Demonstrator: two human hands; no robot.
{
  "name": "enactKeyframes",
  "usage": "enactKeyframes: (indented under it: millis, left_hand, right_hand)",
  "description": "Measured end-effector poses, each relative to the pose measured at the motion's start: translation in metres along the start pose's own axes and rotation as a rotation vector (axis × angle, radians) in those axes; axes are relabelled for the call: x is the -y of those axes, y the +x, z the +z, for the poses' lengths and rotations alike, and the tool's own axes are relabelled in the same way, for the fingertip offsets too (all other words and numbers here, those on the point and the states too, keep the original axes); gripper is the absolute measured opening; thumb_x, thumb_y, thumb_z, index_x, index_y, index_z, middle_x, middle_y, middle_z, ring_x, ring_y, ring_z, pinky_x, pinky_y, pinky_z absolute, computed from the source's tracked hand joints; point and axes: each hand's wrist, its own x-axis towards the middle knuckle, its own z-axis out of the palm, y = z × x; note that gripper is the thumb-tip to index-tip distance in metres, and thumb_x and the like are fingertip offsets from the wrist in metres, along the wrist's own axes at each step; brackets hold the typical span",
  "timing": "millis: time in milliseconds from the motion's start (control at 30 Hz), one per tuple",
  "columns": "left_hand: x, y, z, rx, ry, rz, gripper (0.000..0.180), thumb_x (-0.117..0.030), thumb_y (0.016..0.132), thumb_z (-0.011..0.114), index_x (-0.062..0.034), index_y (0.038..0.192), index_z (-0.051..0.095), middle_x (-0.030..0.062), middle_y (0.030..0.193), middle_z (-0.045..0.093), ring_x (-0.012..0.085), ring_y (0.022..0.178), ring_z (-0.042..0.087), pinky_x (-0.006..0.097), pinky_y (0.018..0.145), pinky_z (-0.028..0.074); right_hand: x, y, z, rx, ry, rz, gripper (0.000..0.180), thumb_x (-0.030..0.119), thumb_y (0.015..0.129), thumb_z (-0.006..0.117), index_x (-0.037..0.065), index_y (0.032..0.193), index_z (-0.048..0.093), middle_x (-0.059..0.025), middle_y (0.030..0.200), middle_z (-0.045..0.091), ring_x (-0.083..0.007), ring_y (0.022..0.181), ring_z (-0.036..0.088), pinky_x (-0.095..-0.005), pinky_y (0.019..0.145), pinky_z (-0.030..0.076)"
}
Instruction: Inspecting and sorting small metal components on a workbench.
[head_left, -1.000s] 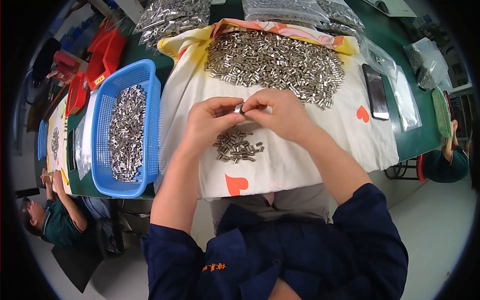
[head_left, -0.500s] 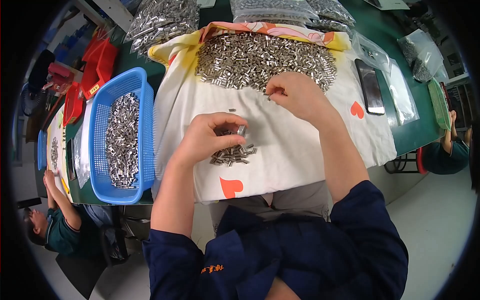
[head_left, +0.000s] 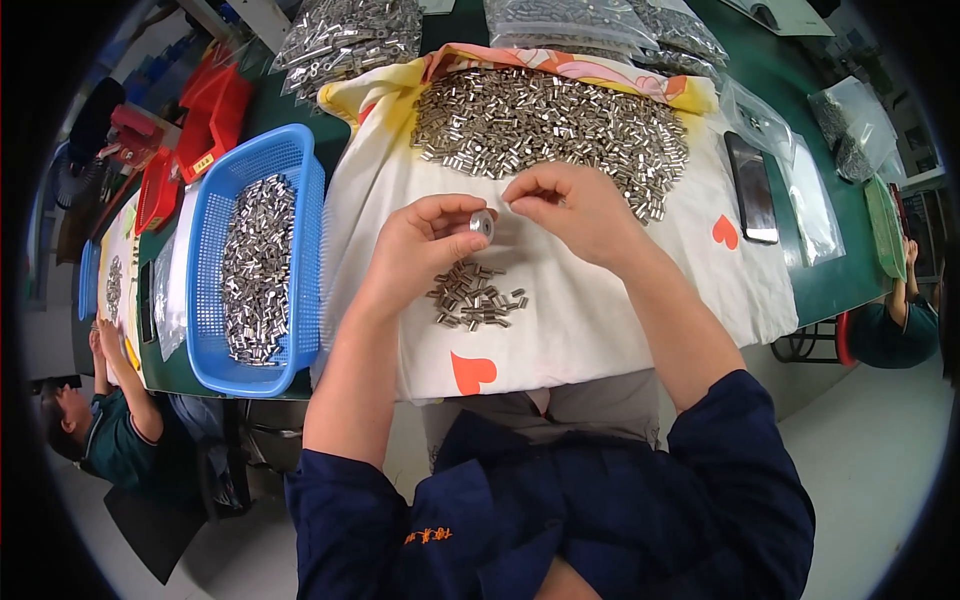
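My left hand (head_left: 415,250) grips a round metal piece (head_left: 482,223) with a dark hole in its face, between thumb and fingers. Just right of it, my right hand (head_left: 572,208) is closed in a pinch, fingertips close to the metal piece; whatever they hold is too small to make out. Below my left hand, a small heap of short metal cylinders (head_left: 478,300) lies on the white cloth (head_left: 600,330). Beyond both hands spreads a large pile of similar shiny cylinders (head_left: 545,125).
At left stands a blue basket (head_left: 312,215) with many metal cylinders inside. Clear bags of metal parts (head_left: 345,45) line the back. A phone (head_left: 750,185) and a plastic bag (head_left: 812,205) lie at right. Red bins (head_left: 215,115) stand far left; co-workers sit on both sides.
My right hand has drawn back from the large pile toward my left hand. My left hand has lifted slightly away from the small heap and turned the round metal piece's face into view.
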Motion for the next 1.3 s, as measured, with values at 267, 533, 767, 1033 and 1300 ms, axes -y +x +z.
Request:
enactKeyframes:
  millis: [267, 533, 767, 1033, 1300]
  left_hand:
    - [0.002, 0.002, -0.001, 0.011, -0.065, 0.030, 0.032, 0.002, 0.074, 0.064, 0.0030, 0.105, 0.056, 0.0071, 0.091, 0.062, 0.0110, 0.081, 0.058, 0.022, 0.074, 0.048]
    - [0.003, 0.003, 0.000, -0.012, -0.041, 0.002, 0.030, 0.001, 0.075, 0.064, 0.0035, 0.104, 0.057, 0.0072, 0.091, 0.062, 0.0106, 0.079, 0.058, 0.021, 0.071, 0.048]
    - [0.001, 0.001, 0.004, -0.095, 0.105, -0.021, 0.030, 0.002, 0.075, 0.064, 0.0038, 0.104, 0.057, 0.0070, 0.089, 0.062, 0.0100, 0.077, 0.058, 0.020, 0.070, 0.047]
    - [0.002, 0.001, 0.003, -0.059, -0.038, 0.034, 0.030, 0.003, 0.075, 0.063, 0.0044, 0.104, 0.057, 0.0085, 0.090, 0.062, 0.0112, 0.079, 0.059, 0.021, 0.071, 0.048]
    - [-0.007, -0.003, 0.000, 0.073, 0.071, -0.033, 0.031, 0.003, 0.072, 0.065, 0.0040, 0.102, 0.058, 0.0070, 0.089, 0.063, 0.0106, 0.080, 0.059, 0.022, 0.073, 0.049]
  right_hand:
    - [0.006, -0.006, 0.011, 0.046, 0.101, -0.039, 0.010, 0.006, 0.072, 0.061, 0.002, 0.081, 0.063, -0.0046, 0.075, 0.062, -0.0106, 0.065, 0.057, -0.0230, 0.062, 0.046]
    - [0.003, -0.009, 0.022, -0.101, -0.081, -0.224, 0.006, 0.007, 0.068, 0.060, 0.004, 0.072, 0.059, -0.0088, 0.068, 0.059, -0.0235, 0.063, 0.058, -0.0326, 0.059, 0.046]
    - [0.002, -0.009, 0.033, -0.253, -0.222, -0.414, 0.005, 0.006, 0.065, 0.060, 0.004, 0.068, 0.056, -0.0076, 0.067, 0.058, -0.0253, 0.064, 0.056, -0.0352, 0.059, 0.045]
    - [0.003, -0.009, 0.030, -0.194, -0.166, -0.309, 0.006, 0.005, 0.070, 0.062, 0.002, 0.075, 0.060, -0.0073, 0.072, 0.060, -0.0198, 0.066, 0.059, -0.0286, 0.059, 0.047]
    - [0.007, -0.005, 0.005, 0.138, 0.074, 0.003, 0.012, 0.008, 0.071, 0.065, 0.003, 0.080, 0.060, -0.0014, 0.068, 0.059, -0.0081, 0.064, 0.054, -0.0226, 0.060, 0.044]
